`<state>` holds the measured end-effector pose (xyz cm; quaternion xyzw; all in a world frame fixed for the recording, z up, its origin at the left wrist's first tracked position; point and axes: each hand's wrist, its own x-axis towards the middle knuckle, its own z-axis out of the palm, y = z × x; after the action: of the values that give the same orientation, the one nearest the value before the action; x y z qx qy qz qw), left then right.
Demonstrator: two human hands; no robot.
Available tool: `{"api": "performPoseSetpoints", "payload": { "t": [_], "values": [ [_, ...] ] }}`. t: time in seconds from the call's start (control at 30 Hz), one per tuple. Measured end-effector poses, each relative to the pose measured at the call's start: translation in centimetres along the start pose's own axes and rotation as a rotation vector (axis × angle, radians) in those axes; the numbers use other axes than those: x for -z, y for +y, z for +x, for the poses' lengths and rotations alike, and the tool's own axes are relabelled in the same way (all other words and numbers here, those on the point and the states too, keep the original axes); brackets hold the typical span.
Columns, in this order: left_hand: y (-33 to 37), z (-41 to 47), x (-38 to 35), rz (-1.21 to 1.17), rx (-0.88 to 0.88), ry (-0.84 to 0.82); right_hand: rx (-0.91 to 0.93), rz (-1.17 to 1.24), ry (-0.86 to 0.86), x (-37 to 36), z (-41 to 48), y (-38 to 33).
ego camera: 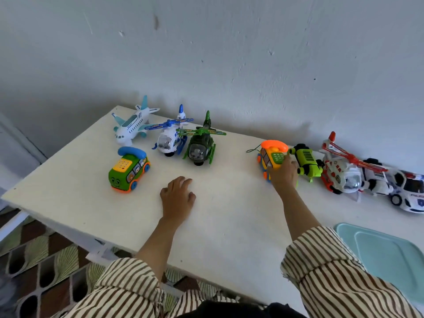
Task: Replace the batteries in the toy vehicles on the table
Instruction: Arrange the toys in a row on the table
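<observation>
gripping orange phone bus (pixel 271 152) with right hand (pixel 283 174), maybe to lift it; resting empty, loose left hand (pixel 177 196) on table (pixel 229 210).

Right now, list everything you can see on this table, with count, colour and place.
table: 1, white, against the wall
toy airplane: 1, white and teal, far left
blue helicopter: 1, white and blue, right of the airplane
green helicopter: 1, dark green, beside the blue one
green phone bus: 1, green, blue handset, before the airplane
yellow phone bus: 1, yellow, orange handset, centre right
lime vehicle: 1, lime and black, right of that bus
red helicopter: 1, white and red, further right
white vehicle: 1, white and black, beside the police car
police car: 1, white, far right
tray: 1, light blue, near right corner
left hand: 1, resting on the table
right hand: 1, gripping the yellow phone bus
</observation>
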<state>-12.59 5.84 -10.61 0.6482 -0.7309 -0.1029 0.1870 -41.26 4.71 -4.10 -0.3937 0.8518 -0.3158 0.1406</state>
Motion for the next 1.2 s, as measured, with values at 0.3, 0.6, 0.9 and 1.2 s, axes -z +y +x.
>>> {"api": "performPoseSetpoints", "payload": {
  "t": [0.3, 0.6, 0.9, 1.2],
  "values": [
    [4.7, 0.7, 1.4, -0.688, 0.208, -0.140, 0.203, 0.075, -0.114, -1.5, -9.0, -1.4],
    [3.6, 0.6, 4.7, -0.978, 0.283, -0.302, 0.351, 0.224, -0.322, -6.0, -15.1, -5.2],
    [-5.1, 1.5, 8.2, -0.824, 0.174, -0.297, 0.298, 0.446, -0.419, -11.2, -19.5, -10.9],
    [-7.7, 3.5, 9.8, -0.780, 0.131, -0.327, 0.319, 0.418, -0.381, -13.9, -20.5, -13.4]
  ]
}}
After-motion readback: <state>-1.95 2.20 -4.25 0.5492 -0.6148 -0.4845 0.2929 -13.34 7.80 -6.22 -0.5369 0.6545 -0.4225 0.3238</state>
